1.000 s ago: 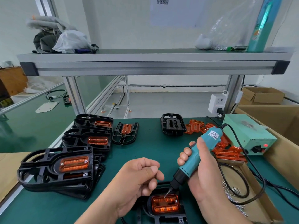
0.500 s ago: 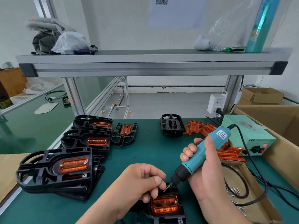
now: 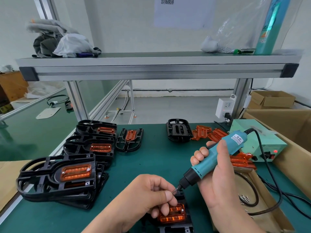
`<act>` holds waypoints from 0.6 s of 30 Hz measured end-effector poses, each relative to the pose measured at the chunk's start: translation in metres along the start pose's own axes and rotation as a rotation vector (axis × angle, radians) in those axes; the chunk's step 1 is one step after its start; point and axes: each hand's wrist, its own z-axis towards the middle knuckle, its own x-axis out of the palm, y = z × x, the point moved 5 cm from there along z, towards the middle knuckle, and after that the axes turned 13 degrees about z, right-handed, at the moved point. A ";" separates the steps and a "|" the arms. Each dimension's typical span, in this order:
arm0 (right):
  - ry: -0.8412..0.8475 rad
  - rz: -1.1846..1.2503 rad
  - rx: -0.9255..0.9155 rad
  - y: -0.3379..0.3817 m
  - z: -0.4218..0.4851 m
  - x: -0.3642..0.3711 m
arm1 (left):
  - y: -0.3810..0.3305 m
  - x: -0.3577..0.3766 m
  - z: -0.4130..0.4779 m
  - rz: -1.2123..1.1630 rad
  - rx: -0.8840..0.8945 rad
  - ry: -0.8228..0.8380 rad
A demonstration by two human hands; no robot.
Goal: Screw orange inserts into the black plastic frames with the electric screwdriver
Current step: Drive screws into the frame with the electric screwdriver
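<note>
Head view, looking down: a green bench [image 3: 151, 158] is taken up on the left by stacks [image 3: 57, 175] of finished frames, with loose inserts [image 3: 242, 161] and a supply box [image 3: 255, 142] parked off to the right. The screwdriver [image 3: 213, 158] is gripped full-fist by the right hand [image 3: 222, 190] and tilted so the bit [image 3: 175, 190] points down and left, cord end up and right. The left hand [image 3: 148, 194] is curled, with thumb and forefinger pinched together right at the bit tip. What's pinched is hidden, but a screw being fed onto the bit is the fair guess. The frame [image 3: 175, 230] being worked lies at the near edge, partly covered by the left hand. Its insert [image 3: 175, 216] is seated in it, long axis running left to right. Key thing: the insert sits just below and nearer than the pinched fingertips, and the bit tip is held above its upper right end, not touching. A small bright dot can be made out at that end; screw or bare hole can't be told. So the right hand is judged the nearer one for the drop onto that end.
</note>
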 end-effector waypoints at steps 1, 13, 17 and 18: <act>0.004 -0.001 -0.001 0.000 0.000 0.000 | 0.000 -0.001 0.000 -0.010 -0.005 -0.007; -0.018 0.002 0.005 0.002 0.001 -0.003 | -0.003 -0.001 -0.003 -0.037 -0.004 -0.018; -0.022 0.017 0.011 0.002 0.001 -0.003 | -0.003 0.000 -0.003 -0.039 -0.003 -0.018; -0.022 0.018 0.011 0.002 0.001 -0.003 | -0.003 0.000 -0.003 -0.039 -0.003 -0.017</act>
